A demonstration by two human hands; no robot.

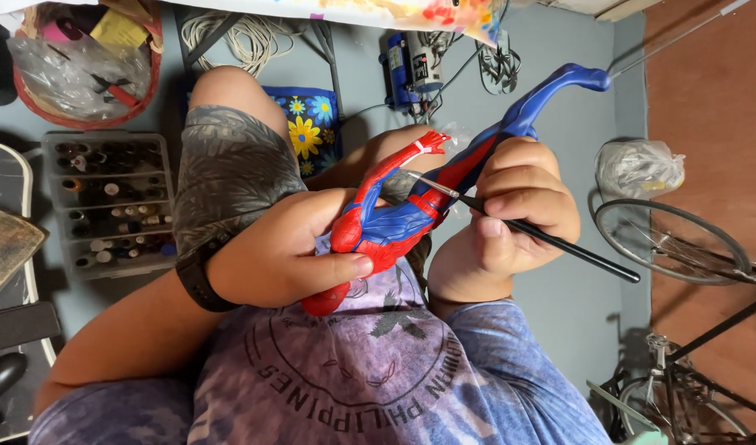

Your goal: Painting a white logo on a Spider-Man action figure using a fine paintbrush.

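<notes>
A red and blue action figure (411, 216) lies across my lap, its blue legs (551, 91) stretched toward the upper right and one red arm raised. My left hand (283, 251) grips the figure around its head and upper body; a black band sits on that wrist. My right hand (518, 210) holds a thin black paintbrush (559, 241) like a pen, and also steadies the figure's waist. The brush's tip (419, 180) touches the figure's torso.
A clear tray of several small paint bottles (114, 202) sits on the floor at left, below a red basket (85, 62) of supplies. A flowered blue cushion (308, 124), coiled cord (246, 37), bicycle wheels (674, 243) and a plastic bag (637, 167) surround me.
</notes>
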